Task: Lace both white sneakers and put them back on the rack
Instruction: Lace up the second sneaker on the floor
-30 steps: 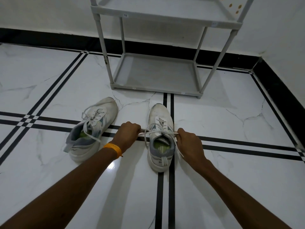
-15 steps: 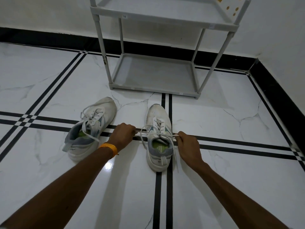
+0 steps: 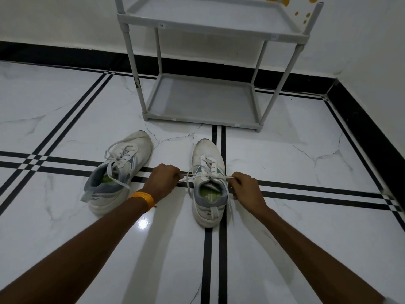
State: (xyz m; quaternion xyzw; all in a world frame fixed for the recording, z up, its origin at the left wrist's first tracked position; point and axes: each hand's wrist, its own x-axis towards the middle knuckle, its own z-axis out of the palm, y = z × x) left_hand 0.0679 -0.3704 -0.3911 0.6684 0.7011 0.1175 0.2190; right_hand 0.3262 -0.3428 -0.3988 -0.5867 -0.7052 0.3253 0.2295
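White marble floor (image 3: 285, 167) with black inlay lines, grey rack (image 3: 203, 102) against the wall, both shelves bare. On the right sneaker (image 3: 208, 185) we grip one end of the lace (image 3: 206, 177) in each fist, left hand (image 3: 162, 183) and right hand (image 3: 245, 187) closed; since a second ago the fists have drawn slightly closer and the lace lies flatter, so the knot looks nearly tight. Left sneaker (image 3: 118, 172) lies beside it, laces loose, untied.

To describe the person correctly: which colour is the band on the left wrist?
Orange-yellow; the woven wristband shows best in the head view.
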